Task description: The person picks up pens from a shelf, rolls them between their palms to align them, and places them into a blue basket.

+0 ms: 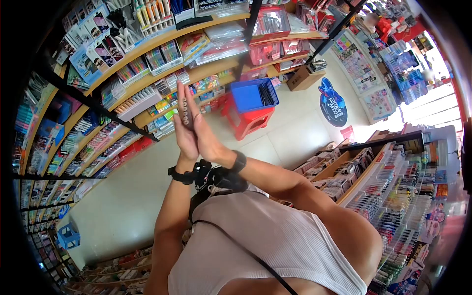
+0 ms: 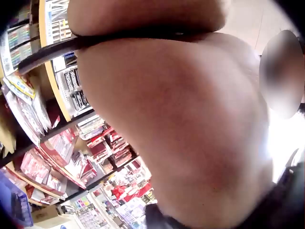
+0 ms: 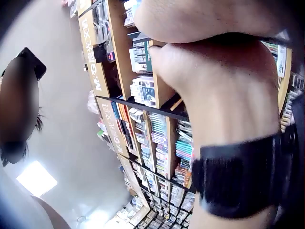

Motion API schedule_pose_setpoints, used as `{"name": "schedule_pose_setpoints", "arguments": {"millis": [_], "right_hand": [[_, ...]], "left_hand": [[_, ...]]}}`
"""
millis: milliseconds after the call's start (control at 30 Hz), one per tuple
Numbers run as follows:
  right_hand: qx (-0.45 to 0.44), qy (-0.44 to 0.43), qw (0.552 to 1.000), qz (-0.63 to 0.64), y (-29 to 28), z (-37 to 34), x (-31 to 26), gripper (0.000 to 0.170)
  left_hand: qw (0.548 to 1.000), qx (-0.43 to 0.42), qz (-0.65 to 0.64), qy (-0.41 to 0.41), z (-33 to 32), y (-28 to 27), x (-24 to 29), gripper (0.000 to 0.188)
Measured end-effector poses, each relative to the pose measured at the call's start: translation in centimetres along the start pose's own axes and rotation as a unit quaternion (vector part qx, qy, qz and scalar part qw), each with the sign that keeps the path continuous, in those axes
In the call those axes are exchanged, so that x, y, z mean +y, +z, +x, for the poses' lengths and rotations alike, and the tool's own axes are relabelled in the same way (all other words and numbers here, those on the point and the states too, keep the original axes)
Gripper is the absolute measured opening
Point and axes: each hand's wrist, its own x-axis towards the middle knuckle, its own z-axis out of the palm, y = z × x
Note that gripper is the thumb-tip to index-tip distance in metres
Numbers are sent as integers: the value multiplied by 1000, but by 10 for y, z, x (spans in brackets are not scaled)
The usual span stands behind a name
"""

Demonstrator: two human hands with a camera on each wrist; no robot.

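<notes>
Left hand (image 1: 186, 138) and right hand (image 1: 206, 137) are pressing together, anything between hidden, while the basket (image 1: 246, 98), likely light, stiff, best held by its rim, is resting across the stool's (image 1: 246, 123) far edge.

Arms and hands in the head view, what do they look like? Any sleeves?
No sleeves! The pale, ribbed top leaves both arms bare. The left hand and right hand have no gloves. Each wrist wears a black band.

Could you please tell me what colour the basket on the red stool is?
The basket is blue, clearest in the head view.
</notes>
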Motion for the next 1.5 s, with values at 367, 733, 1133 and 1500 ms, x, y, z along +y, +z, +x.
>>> {"name": "schedule_pose_setpoints", "arguments": {"millis": [367, 733, 1133, 1500], "right_hand": [[-70, 25, 996, -50, 12, -32, -9, 91], [-10, 74, 997, 2, -22, -2, 4, 80], [89, 80, 982, 144, -71, 31, 2, 76], [62, 122, 986, 91, -37, -11, 31, 77]], "left_hand": [[997, 23, 69, 17, 21, -29, -11, 84], [998, 21, -47, -23, -6, 11, -25, 64], [991, -102, -44, -81, -37, 48, -11, 95], [998, -66, -8, -13, -9, 16, -30, 71]]}}
